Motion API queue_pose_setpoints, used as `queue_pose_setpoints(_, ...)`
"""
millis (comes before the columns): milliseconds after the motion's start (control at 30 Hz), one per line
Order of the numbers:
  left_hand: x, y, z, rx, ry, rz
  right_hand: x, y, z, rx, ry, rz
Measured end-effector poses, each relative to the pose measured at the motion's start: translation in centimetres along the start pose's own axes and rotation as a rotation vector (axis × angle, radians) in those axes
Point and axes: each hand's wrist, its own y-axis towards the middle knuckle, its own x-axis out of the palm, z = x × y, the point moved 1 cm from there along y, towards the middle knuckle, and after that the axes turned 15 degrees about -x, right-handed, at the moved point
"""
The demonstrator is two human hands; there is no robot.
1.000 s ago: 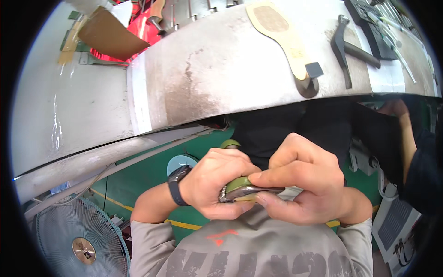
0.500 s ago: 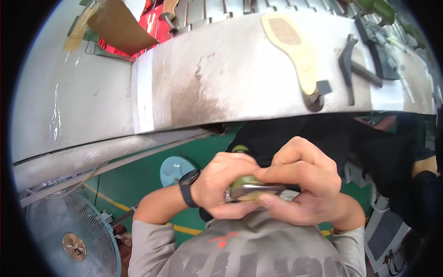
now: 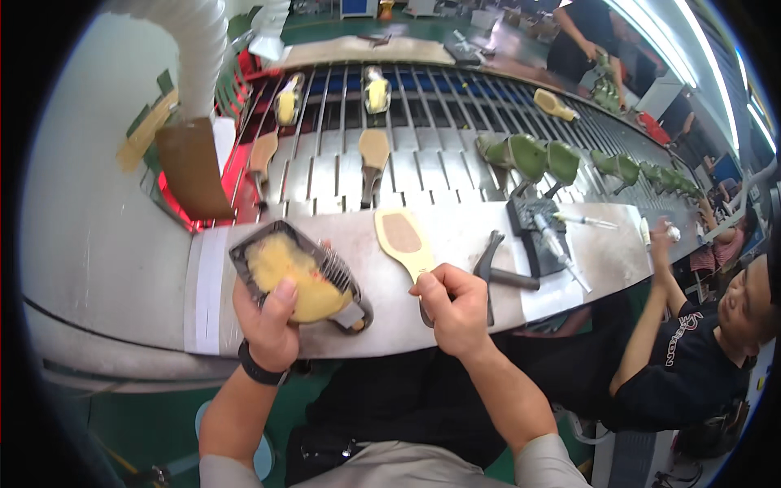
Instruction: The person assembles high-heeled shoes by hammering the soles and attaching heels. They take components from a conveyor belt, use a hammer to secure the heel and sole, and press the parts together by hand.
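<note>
Yellow covered most of the underside of the shoe, which was turned sole up in the left hand above the near left part of the counter. That hand was wrapped around the shoe's near side, thumb pressed on the yellow face, fingers hidden beneath. The shoe's broad end aimed at ten o'clock, its narrow end at four. A black band circled the left wrist.

At three o'clock from the left hand, the right hand was curled, thumb and forefinger closed together at the narrow end of a cream insole; whether they pinched it or something thinner could not be told. The insole lay on the counter, its broad end toward eleven o'clock from the right hand. At two o'clock from that hand lay a black hammer, and just beyond it a black tray. Farther off at one o'clock, green shoes stood in a row on the metal conveyor, and a tan insole lay at eleven. At ten o'clock was a brown board, below a white hose. At three o'clock, a co-worker in a black shirt was beside the counter
</note>
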Motion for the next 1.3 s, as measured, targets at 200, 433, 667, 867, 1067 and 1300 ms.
queue_pose_setpoints(200,0.7,0.2,0.9,0.013,-0.029,-0.01,-0.5,0.0,4.2,0.119,-0.128,-0.009)
queue_pose_setpoints(433,1.0,2.2,3.8,-0.072,-0.2,0.005,-3.0,-3.6,2.0,-0.225,-0.695,-0.088)
queue_pose_setpoints(667,-2.0,3.0,5.4,-0.128,-0.238,-0.147,-5.2,-16.4,-2.6,0.271,0.369,0.285)
queue_pose_setpoints(867,2.7,3.9,3.3,-0.358,-0.235,-0.303,-3.4,-15.1,0.4,0.688,0.62,0.012)
queue_pose_setpoints(1067,3.1,3.6,5.1,-0.344,-0.322,-0.306,-2.9,-12.7,-1.5,0.202,0.473,0.16)
queue_pose_setpoints(1300,4.7,0.8,5.0,-0.284,-0.254,-0.391,0.1,-8.8,-9.2,-0.018,0.344,-0.175)
